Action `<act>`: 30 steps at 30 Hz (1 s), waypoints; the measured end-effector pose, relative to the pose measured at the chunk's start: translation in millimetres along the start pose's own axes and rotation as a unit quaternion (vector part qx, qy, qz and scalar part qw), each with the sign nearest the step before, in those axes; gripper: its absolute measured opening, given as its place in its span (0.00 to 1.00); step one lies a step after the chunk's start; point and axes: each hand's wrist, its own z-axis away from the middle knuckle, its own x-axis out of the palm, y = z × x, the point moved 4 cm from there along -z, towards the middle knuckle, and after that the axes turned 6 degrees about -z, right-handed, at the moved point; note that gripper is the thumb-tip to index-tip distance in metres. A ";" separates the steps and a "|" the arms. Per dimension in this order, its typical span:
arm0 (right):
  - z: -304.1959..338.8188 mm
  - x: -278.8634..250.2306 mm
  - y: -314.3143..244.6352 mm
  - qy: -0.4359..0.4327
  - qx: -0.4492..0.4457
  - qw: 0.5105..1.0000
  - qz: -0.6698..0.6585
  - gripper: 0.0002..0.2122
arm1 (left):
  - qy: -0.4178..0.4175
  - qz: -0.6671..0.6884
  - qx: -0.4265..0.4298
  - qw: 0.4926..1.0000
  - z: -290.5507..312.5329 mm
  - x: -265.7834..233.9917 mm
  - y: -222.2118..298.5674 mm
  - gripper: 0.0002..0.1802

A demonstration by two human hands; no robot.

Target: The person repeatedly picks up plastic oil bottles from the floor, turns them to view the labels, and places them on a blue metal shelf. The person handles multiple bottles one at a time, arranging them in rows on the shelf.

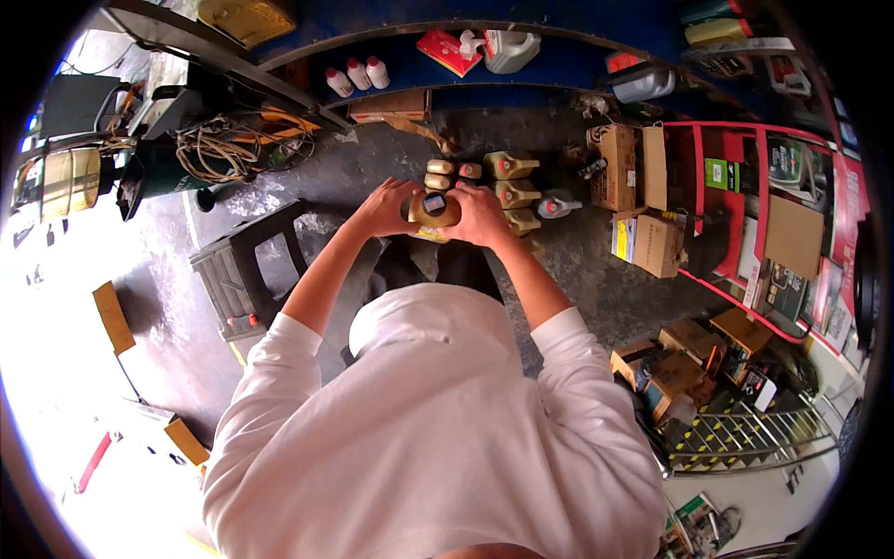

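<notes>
Between both hands is a gold-coloured bottle [444,214] with a dark round cap, seen from above, in front of my body. My left hand [389,207] is closed round its left side. On its right side, my right hand [481,214] wraps round it. Just beyond stand smaller gold bottles [438,179], one with a red cap. Right of my right hand, larger gold jugs [513,166] with red caps stand in a row on the floor. A grey jug [554,206] is beside them. The lower part of the held bottle is largely hidden.
A dark plastic frame-like piece [219,279] lies to the left. Cardboard boxes [659,247] and a red metal rack [762,177] stand at the right. Blue shelves ahead carry white bottles [358,74] and a grey jug [511,50]. Coiled hoses [212,149] hang at the far left.
</notes>
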 end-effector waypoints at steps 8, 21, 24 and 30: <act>-12.2 -82.2 -16.7 0.012 0.008 0.995 -0.096 0.31 | 0.067 0.048 0.072 0.994 -15.9 -77.1 38.3 0.41; -65.6 -172.4 -39.5 0.004 -0.051 0.964 -0.260 0.29 | 0.094 0.223 0.044 0.969 -1.8 -129.3 21.7 0.49; -80.7 -181.7 -44.3 -0.021 -0.046 0.951 -0.304 0.28 | 0.071 0.244 0.033 0.967 -8.8 -136.0 32.6 0.52; -100.0 -193.8 -55.7 -0.057 -0.051 0.947 -0.312 0.26 | 0.072 0.272 0.037 0.959 -8.8 -144.3 46.5 0.53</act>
